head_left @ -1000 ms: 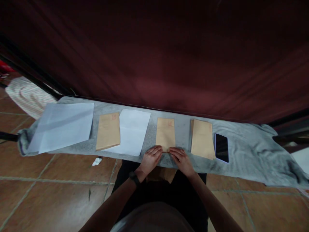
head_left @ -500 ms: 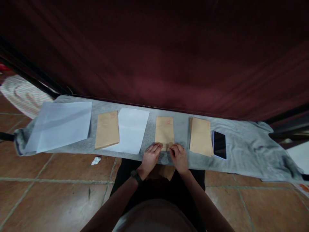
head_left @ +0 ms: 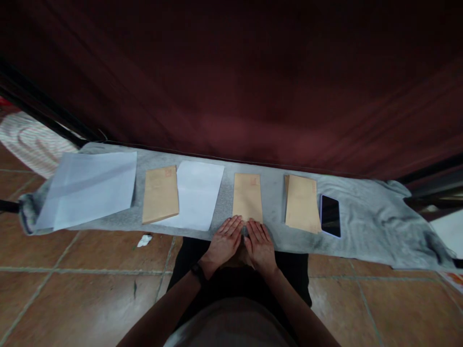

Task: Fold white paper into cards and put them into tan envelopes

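A brown envelope (head_left: 247,196) lies upright on the grey cloth (head_left: 365,226) straight ahead of me. My left hand (head_left: 223,241) and my right hand (head_left: 258,243) lie flat side by side at its near edge, fingers stretched out, fingertips touching the envelope's bottom. Neither hand holds anything. A dark watch sits on my left wrist. Another brown envelope (head_left: 159,193) lies to the left, overlapping a white sheet (head_left: 197,194). A third brown envelope, or small stack of them (head_left: 302,203), lies to the right.
A black phone (head_left: 330,215) lies right of the right envelope. A large white sheet (head_left: 90,188) covers the cloth's left end. A dark red curtain (head_left: 235,82) hangs behind. Brown floor tiles and a white paper scrap (head_left: 144,240) are in front.
My hands, earlier curled with fingertips pressing the envelope's bottom edge, have drawn back a little, come together and flattened out.
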`<state>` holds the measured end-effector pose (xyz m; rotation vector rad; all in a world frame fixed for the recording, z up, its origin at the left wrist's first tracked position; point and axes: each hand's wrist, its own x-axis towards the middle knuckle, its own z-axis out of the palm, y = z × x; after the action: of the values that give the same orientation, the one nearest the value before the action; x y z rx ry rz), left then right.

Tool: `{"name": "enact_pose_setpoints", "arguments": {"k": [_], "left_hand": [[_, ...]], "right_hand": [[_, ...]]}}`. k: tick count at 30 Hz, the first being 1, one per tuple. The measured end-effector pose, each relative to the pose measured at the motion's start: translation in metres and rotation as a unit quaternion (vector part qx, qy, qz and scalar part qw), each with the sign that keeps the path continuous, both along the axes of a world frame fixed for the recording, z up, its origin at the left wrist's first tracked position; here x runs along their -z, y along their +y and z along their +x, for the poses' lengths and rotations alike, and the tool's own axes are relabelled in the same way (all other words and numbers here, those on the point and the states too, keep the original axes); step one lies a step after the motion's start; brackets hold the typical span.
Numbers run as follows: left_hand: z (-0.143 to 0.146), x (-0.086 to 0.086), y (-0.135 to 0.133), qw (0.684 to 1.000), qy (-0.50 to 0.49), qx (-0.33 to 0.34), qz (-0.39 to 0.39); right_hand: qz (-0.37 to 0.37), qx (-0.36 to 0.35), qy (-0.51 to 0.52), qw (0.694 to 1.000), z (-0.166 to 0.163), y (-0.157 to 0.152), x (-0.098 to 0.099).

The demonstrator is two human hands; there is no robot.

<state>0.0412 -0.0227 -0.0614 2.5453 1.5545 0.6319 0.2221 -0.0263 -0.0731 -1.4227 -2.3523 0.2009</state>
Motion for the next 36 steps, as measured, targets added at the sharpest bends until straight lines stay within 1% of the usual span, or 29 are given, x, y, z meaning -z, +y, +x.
{"name": "enact_pose_setpoints", "arguments": {"k": [6,10,12,16,18,20,22,25,29,32,36], "left_hand": [[-0.006,0.0,-0.007,0.999,0.021,-0.021,0.015],[-0.005,-0.002,-0.01,0.998,0.022,-0.051,0.009],[0.004,-0.004,-0.011,0.998,0.022,-0.054,0.004],[0.034,-0.01,-0.005,1.0,0.011,0.005,-0.024],[0.047,-0.011,0.0,0.999,0.005,-0.001,-0.038],[0.054,-0.011,0.005,0.999,0.007,-0.013,-0.048],[0.054,-0.01,0.007,0.998,0.019,-0.014,-0.055],[0.046,-0.008,0.007,0.998,0.042,-0.02,-0.053],[0.04,-0.003,0.005,0.995,0.057,-0.073,-0.041],[0.046,0.0,0.015,0.992,0.057,-0.107,-0.041],[0.061,0.003,0.049,0.994,0.051,-0.08,-0.054]], "right_hand": [[0.005,0.019,0.001,1.0,0.021,0.005,-0.002],[0.004,0.026,0.001,1.0,0.025,0.004,-0.002],[0.003,0.032,-0.004,0.999,0.024,0.002,-0.001],[0.015,0.037,-0.016,0.999,0.022,-0.001,0.002],[0.028,0.035,-0.019,0.999,0.022,-0.002,0.003],[0.042,0.038,-0.022,0.998,0.022,-0.003,0.003],[0.058,0.042,-0.024,0.997,0.023,-0.003,0.003],[0.075,0.041,-0.029,0.996,0.022,-0.003,0.003],[0.086,0.048,-0.032,0.995,0.02,-0.002,0.003],[0.092,0.055,-0.026,0.994,0.018,-0.003,0.004],[0.093,0.055,-0.021,0.994,0.017,-0.003,0.003]]}}
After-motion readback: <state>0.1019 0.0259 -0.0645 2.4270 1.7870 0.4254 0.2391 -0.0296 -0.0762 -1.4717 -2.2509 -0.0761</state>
